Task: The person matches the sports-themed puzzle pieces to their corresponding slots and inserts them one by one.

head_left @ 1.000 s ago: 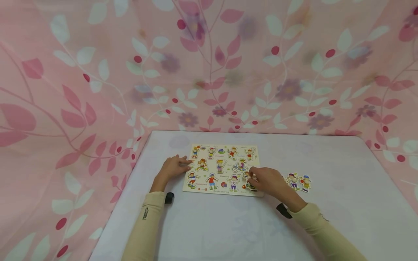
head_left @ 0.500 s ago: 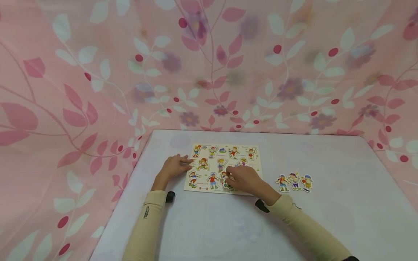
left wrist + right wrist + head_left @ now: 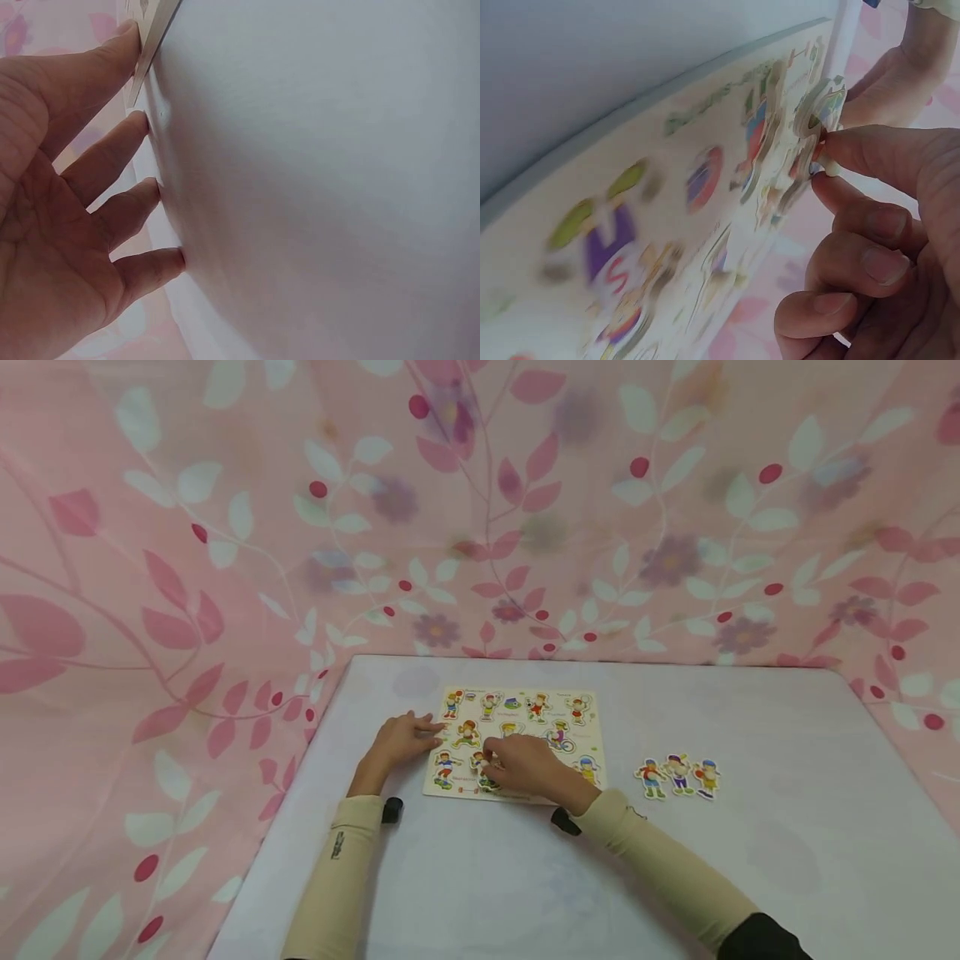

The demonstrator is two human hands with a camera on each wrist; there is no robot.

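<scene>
Currently, puzzle piece (image 3: 477,762) pinched at right hand's (image 3: 528,766) fingertips (image 3: 841,147), over board (image 3: 589,731); left hand (image 3: 402,742) spread, touching board.

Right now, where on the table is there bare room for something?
The white table is bare between the left sleeve and right sleeve, and right of the three loose figures. The puzzle board is crowded, the right hand over it.

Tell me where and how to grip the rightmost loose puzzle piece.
The rightmost loose piece is likely best taken by its right edge, coming from the right: it lies flat on the table, that side open, while the middle loose piece crowds its left.
</scene>
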